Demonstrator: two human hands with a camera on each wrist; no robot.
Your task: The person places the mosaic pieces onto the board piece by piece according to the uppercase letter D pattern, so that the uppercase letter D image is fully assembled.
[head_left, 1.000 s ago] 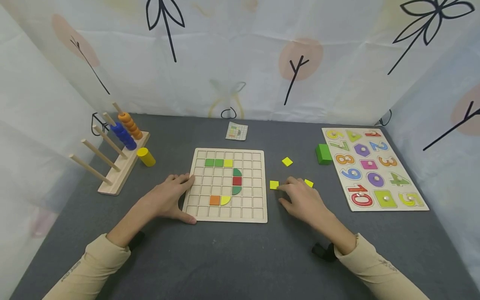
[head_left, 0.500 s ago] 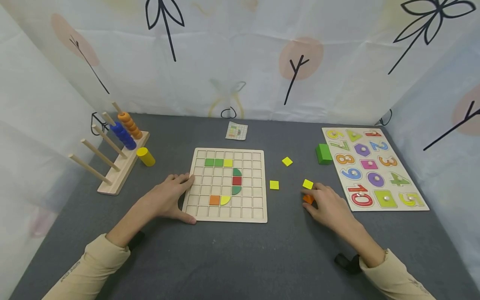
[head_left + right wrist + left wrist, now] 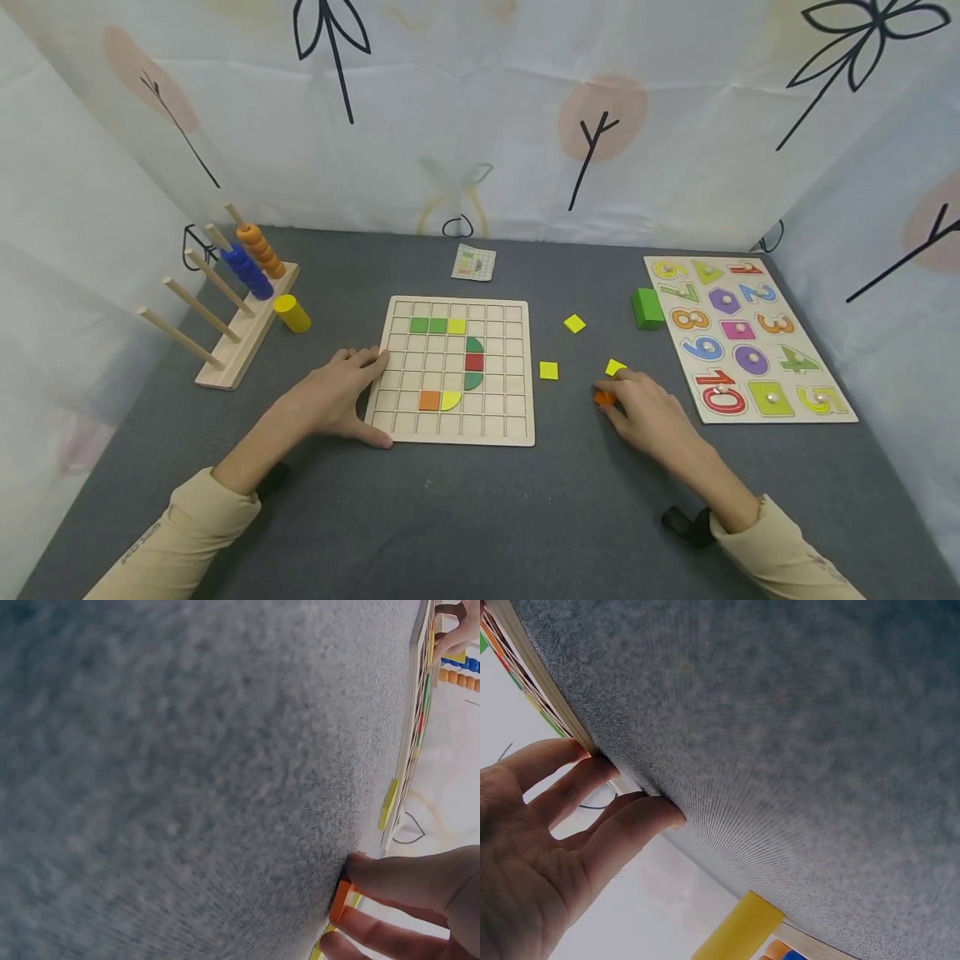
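A wooden grid board [image 3: 498,417] lies at the middle of the table, bearing green, yellow, red and orange tiles in some cells. My left hand [image 3: 341,396] rests along its left edge with thumb and fingers spread; in the left wrist view, fingertips touch the board's side. To the right of the board, my right hand [image 3: 648,417] pinches an orange tile [image 3: 603,398] between thumb and fingers, low over the table. The right wrist view shows this orange tile [image 3: 340,901] from the side. A yellow tile [image 3: 615,367] lies just beyond the right fingers, partly hidden.
Two more yellow tiles, one nearer [image 3: 548,370] and one farther [image 3: 574,323], lie right of the board. A small pattern card [image 3: 473,262] lies behind it. A green block [image 3: 647,308] touches the number puzzle [image 3: 750,337]. Left stand a peg rack [image 3: 247,342] and yellow cylinder [image 3: 292,314].
My right hand has moved right from beside the nearer yellow tile to the orange tile, then shifted slightly left with it pinched. The left hand has stayed on the board.
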